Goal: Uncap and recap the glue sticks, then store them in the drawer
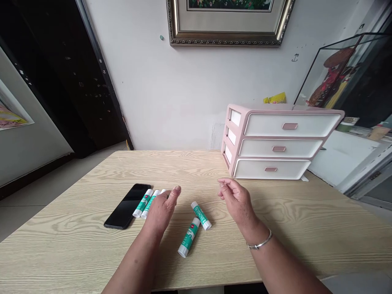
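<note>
Over a row of glue sticks is my left hand (161,210), thumb stretched out and apart; its other fingers are mostly hidden. Two green-and-white glue sticks, one at the outer end (143,203) and another beside it (152,201), lie side by side. A further white end (163,191) shows just past my hand, the rest covered. Between my hands lie two more: a nearer glue stick (188,237) and a farther glue stick (201,215), slanted opposite ways and close together. My right hand (238,201) hovers to their right, fingers curled toward the thumb, with nothing visible in them.
A black phone (127,206) lies left of the row, touching or nearly touching it. At the back right of the wooden table (122,171) stands a pink-and-white drawer unit (278,141), with a yellow packet (275,98) behind its top. The wall rises behind the table.
</note>
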### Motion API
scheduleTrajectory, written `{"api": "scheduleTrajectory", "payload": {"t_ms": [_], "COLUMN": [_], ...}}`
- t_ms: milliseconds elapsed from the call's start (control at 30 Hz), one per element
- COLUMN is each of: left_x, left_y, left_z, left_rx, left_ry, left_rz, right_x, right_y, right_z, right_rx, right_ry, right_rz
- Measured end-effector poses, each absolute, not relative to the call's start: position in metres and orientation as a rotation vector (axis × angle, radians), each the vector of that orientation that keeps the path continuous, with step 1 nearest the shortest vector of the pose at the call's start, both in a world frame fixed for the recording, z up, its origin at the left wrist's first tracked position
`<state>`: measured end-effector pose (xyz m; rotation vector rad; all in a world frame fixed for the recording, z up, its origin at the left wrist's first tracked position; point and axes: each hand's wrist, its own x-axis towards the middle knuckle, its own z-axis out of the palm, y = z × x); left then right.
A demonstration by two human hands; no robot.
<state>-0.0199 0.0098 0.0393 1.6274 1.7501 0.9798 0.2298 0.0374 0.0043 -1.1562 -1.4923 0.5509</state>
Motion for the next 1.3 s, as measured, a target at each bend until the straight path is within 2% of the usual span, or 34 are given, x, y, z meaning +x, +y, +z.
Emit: {"api": "scheduleTrajectory", "payload": {"t_ms": [133, 333, 600, 800, 1000, 1300], "left_x": [-0.023, -0.024, -0.022, -0.023, -0.014, -0.004], "left_y": [0.013, 0.012, 0.012, 0.012, 0.010, -0.007], "left_z": [0.037, 0.029, 0.028, 0.023, 0.018, 0.030], "left_rx": [1.839, 1.990, 2.038, 2.173, 2.306, 2.221], "left_ry": [2.179, 2.336, 2.396, 2.447, 2.084, 1.550], "left_rz": [0.617, 0.271, 0.207, 0.337, 0.532, 0.265], "right_x": [0.251, 0.262, 0.279, 0.277, 0.265, 0.262], "right_y": [0.044, 0.042, 0.038, 0.028, 0.025, 0.027], "right_z": [0.014, 0.030, 0.020, 0.030, 0.034, 0.023], "right_rx": [-1.353, -1.780, -1.993, -2.028, -2.032, -1.934], "right_ry": [-1.473, -1.656, -1.949, -2.078, -2.160, -2.243], "right_rz": [0.360, 0.131, 0.228, 0.289, 0.271, 0.226]}}
